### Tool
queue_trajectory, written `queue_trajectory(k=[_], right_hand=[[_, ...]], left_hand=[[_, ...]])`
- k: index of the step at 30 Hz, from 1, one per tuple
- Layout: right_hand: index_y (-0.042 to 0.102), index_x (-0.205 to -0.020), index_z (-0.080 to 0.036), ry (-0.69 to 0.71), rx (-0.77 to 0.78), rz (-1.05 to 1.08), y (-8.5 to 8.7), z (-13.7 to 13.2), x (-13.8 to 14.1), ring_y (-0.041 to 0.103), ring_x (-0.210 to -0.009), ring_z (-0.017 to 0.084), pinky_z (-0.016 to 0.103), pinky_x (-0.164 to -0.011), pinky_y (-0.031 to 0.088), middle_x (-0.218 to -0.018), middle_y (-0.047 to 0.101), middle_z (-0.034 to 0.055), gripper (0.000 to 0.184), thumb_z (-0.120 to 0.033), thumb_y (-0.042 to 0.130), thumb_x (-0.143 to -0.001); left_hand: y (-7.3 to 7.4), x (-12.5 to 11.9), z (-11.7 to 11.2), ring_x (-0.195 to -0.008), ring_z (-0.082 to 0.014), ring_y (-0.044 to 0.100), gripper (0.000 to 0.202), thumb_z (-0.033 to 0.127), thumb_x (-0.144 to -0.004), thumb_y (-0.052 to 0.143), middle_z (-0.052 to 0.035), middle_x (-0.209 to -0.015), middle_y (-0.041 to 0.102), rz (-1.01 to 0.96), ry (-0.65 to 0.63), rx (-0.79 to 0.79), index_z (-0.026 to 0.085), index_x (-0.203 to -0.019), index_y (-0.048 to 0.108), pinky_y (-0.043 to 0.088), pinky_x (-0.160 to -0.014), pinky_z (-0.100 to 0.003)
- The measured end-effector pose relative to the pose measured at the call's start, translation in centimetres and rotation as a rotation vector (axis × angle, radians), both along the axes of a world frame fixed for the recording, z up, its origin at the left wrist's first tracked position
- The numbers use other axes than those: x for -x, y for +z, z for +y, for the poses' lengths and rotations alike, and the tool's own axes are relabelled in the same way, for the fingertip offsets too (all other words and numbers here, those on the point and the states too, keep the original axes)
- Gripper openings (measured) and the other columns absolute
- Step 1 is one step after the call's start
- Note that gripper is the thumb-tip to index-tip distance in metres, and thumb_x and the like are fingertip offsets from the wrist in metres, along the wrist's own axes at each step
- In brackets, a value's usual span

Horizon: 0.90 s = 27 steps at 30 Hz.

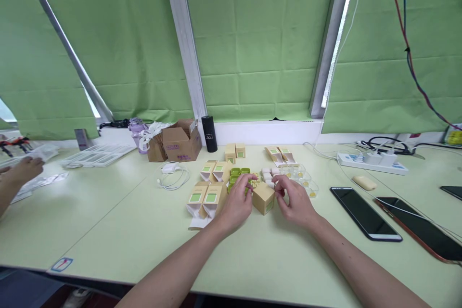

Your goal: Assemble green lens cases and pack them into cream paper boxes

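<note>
Flanking a small tan box (263,198) on the pale tabletop (144,245), both hands had their fingers bent inward. Box sat btwn them, near the middle of the table, one corner turned twd the person, w/ a green patch low on one side. L hand (236,203) was at its L side, fingers curled, tips close to the upper edge; couldn't tell if they pinched anything. R hand (296,200) was at the opp. side, index bent, thumb slightly apart below it, tips right by the box; contact unclear there too.

Just beyond L hand: green cups (235,172) in a cluster, partly hidden. To their L, open tan cartons (210,197) w/ green labels & white inner flaps. Behind R hand: white pieces (267,172), then clear plastic cups (312,190) w/ yellow bits. Farther back: two small closed cartons (230,153) & another open pair (279,155).

Back L: brown cardboard box (182,142) next to a black bottle (209,134); white charger (169,168) w/ coiled cable in front. Far L, a co-worker's hand (29,169) was near white trays (97,155). R side: two dark-screened phones (364,212) & a white power strip (371,163), well apart from the box.
</note>
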State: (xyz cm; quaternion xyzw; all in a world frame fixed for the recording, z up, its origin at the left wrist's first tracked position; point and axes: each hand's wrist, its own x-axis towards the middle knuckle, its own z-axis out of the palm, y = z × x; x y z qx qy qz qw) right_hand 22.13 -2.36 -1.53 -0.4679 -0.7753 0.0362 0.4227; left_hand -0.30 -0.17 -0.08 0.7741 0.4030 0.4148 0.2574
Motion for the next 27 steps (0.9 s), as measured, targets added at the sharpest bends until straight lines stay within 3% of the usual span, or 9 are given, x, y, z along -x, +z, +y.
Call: queue_trajectory(k=[10, 19, 27], right_hand=[[0.051, -0.121, -0.025, 0.026, 0.003, 0.046, -0.1, 0.1, -0.1, 0.066, -0.080, 0.023, 0.035, -0.078, 0.046, -0.087, 0.072, 0.0010, 0.035, -0.014, 0.053, -0.088], [0.052, -0.122, -0.025, 0.028, -0.039, 0.035, -0.2, 0.1, -0.1, 0.068, -0.082, 0.022, 0.034, -0.077, 0.047, -0.090, 0.074, 0.0008, 0.037, -0.012, 0.052, -0.088], [0.052, -0.123, -0.026, 0.028, -0.105, 0.032, -0.4, 0.2, -0.1, 0.068, -0.080, 0.022, 0.034, -0.075, 0.048, -0.089, 0.074, -0.0007, 0.038, -0.011, 0.053, -0.088]], left_hand=[[0.6, 0.1, -0.4, -0.107, -0.0230, 0.066, 0.046, 0.005, -0.092, 0.049, -0.0082, -0.124, 0.065, 0.016, 0.007, 0.066, 0.028, -0.131, 0.058, 0.054, -0.096, -0.039], [0.4, 0.5, -0.5, -0.125, -0.0293, 0.059, 0.053, 0.007, -0.086, 0.062, -0.0091, -0.131, 0.066, 0.090, 0.021, 0.026, 0.029, -0.134, 0.059, 0.049, -0.109, -0.048], [1.1, 0.8, -0.8, -0.129, -0.0327, 0.058, 0.056, 0.010, -0.084, 0.068, -0.0106, -0.127, 0.061, 0.209, 0.004, 0.047, 0.029, -0.136, 0.063, 0.048, -0.112, -0.050]])
